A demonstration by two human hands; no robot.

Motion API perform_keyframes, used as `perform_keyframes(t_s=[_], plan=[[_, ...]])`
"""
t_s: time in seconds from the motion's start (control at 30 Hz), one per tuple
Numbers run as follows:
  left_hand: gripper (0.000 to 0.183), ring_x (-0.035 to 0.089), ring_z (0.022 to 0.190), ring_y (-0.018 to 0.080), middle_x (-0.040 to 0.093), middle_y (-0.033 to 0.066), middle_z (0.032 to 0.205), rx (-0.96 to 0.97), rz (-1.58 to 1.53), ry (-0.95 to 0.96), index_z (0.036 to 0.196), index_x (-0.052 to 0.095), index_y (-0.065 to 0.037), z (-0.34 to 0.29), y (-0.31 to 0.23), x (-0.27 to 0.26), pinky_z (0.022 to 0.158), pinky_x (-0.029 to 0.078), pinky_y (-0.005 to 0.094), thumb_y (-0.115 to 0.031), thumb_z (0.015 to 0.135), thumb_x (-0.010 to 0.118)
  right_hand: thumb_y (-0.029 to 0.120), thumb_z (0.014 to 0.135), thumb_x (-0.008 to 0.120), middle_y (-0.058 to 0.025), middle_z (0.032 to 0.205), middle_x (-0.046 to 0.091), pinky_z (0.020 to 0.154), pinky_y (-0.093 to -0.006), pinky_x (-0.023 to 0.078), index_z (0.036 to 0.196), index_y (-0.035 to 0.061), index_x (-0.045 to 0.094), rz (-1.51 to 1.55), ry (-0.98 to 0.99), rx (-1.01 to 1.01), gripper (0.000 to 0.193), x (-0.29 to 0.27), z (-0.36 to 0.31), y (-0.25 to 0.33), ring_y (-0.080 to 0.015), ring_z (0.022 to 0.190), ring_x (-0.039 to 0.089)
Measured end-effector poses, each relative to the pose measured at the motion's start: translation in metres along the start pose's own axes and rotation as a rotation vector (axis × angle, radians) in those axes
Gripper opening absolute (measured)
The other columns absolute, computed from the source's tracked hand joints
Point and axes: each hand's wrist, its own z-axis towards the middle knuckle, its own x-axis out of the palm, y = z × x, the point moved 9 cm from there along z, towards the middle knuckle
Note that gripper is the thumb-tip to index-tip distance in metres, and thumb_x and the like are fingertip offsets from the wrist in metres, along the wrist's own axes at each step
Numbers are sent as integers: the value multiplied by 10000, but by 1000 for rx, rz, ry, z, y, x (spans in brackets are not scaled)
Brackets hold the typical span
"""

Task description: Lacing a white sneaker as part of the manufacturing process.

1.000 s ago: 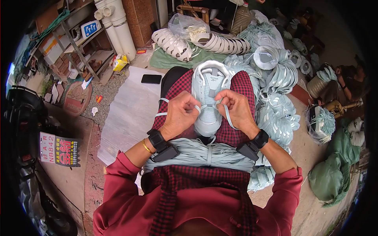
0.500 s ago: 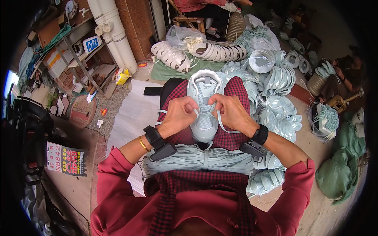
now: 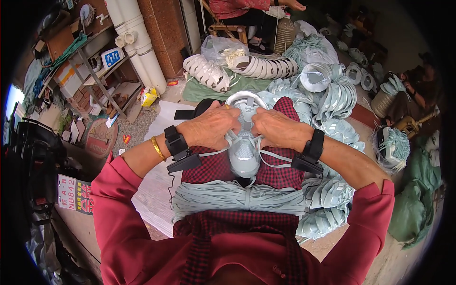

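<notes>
A pale blue-grey shoe upper (image 3: 244, 160) rests between my knees on a red-and-black checked cloth (image 3: 204, 171), its toe toward me and its padded collar away. My left hand (image 3: 213, 126) is closed at its left eyelet edge, and my right hand (image 3: 281, 128) is closed at the right edge. Pale shoelace (image 3: 274, 159) runs out below both hands, threaded low across the upper's throat. Both sets of fingertips are partly hidden behind the knuckles. Across my lap lies a thick tied bundle of matching laces (image 3: 213, 197).
Stacked pale blue uppers (image 3: 327, 194) lie at my right, with white-and-brown ones (image 3: 266, 66) on a green sack ahead. A white sheet (image 3: 154, 190) covers ground at left, near a shelf (image 3: 102, 78). A person (image 3: 242, 9) sits at the far side, another (image 3: 420, 85) at right.
Both hands have moved away from me, up along the upper, with the elbows spreading outward. The lace loops at either side now stretch out straighter. The view has shifted slightly.
</notes>
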Motion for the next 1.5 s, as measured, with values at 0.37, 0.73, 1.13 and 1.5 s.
perform_keyframes(t_s=[0.37, 0.73, 1.13, 1.5], plan=[[157, 605, 870, 253, 598, 44, 803, 73, -42, 91, 766, 694, -92, 6, -4, 5, 833, 341, 402, -148, 653, 788, 395, 773, 746, -60, 920, 516, 794, -391, 395, 886, 72, 681, 52, -79, -112, 348, -8, -10, 8, -244, 985, 501], [172, 572, 1001, 311, 547, 125, 961, -44, -30, 48, 879, 658, -55, -2, 0, 7, 816, 426, 443, -107, 716, 648, 208, 820, 695, -80, 937, 538, 815, -414, 439, 918, 39, 644, 20, -217, 73, 202, -7, -18, -1, -277, 991, 500], [75, 602, 829, 359, 595, 147, 829, -186, -174, 15, 772, 682, -33, 13, 19, 21, 771, 475, 421, -53, 747, 615, 157, 801, 591, -169, 594, 616, 650, -420, 503, 644, -9, 665, 392, -200, 302, 240, -9, 4, -25, -347, 584, 608], [223, 592, 571, 77, 659, 64, 825, -496, -1145, -335, 1028, 556, -18, -4, 23, 9, 468, 446, 226, -209, 1050, 442, 405, 1016, 533, 90, 870, 573, 614, -186, 379, 974, 120, 647, 1243, -500, 309, 309, 6, -16, -43, -12, 717, 437]])
